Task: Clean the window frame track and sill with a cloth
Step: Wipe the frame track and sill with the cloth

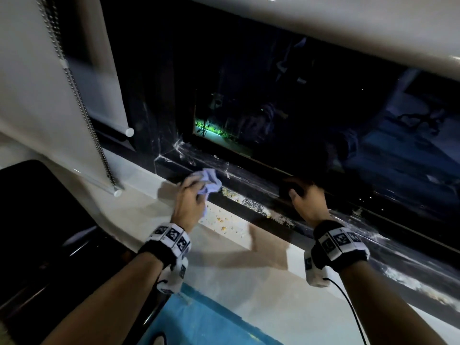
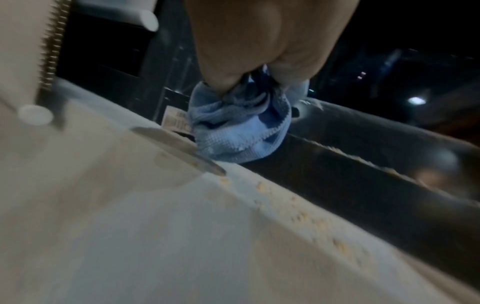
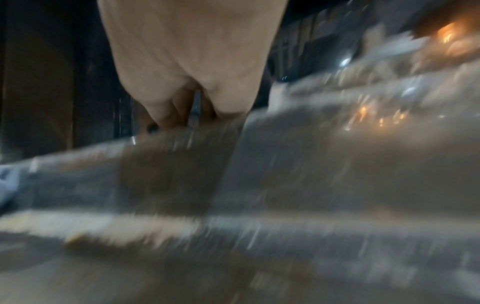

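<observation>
My left hand (image 1: 191, 195) grips a bunched light-blue cloth (image 1: 210, 181) and holds it at the left end of the dark window track (image 1: 258, 195). In the left wrist view the cloth (image 2: 239, 131) hangs from my fingers (image 2: 223, 80) and touches the edge where the white sill (image 2: 155, 226) meets the track (image 2: 337, 181). Yellowish crumbs (image 1: 221, 220) lie on the sill (image 1: 224, 250), and grit lines the track edge. My right hand (image 1: 306, 200) rests on the dark frame rail further right, its fingers (image 3: 166, 115) curled over the rail's far edge. The right wrist view is blurred.
A roller blind with a bead chain (image 1: 82, 103) hangs at the left, its bottom bar (image 1: 129, 131) just above the sill. A black glossy object (image 1: 37, 220) sits at lower left. A blue surface (image 1: 211, 324) lies below the sill. A cable (image 1: 348, 302) trails from my right wrist.
</observation>
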Demonstrator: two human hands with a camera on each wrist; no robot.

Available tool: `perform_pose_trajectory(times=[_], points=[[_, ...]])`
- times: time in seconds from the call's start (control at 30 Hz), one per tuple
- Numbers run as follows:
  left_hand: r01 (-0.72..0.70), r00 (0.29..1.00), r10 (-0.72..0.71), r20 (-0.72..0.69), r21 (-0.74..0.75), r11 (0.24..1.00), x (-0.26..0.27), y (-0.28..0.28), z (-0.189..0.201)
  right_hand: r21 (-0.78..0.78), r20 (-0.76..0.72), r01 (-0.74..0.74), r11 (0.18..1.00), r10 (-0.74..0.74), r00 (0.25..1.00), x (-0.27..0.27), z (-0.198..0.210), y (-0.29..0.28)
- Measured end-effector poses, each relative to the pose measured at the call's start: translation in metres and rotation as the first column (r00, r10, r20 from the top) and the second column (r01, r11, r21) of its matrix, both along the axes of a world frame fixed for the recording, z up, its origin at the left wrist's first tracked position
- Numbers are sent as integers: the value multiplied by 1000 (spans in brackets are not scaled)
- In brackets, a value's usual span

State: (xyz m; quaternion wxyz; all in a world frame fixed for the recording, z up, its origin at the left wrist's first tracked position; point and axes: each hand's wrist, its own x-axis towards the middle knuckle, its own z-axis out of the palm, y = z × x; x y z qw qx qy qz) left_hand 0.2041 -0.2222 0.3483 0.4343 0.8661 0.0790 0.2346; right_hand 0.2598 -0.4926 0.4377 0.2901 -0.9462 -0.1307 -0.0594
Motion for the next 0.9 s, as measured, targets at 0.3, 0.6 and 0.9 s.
perform_pose_trajectory(times=[0.3, 0.6, 0.9], points=[[-357, 929, 349, -122, -42, 933, 29, -40, 2, -73, 147, 94, 993, -82, 986, -9, 11, -55], [-82, 997, 81, 16, 141, 987, 6, -84, -21, -480, 52, 117, 869, -105, 993, -12, -8, -70], [-219, 976, 217, -32, -74, 973, 15, -55, -6, -501, 136, 107, 859, -44, 990, -13, -13, -73]])
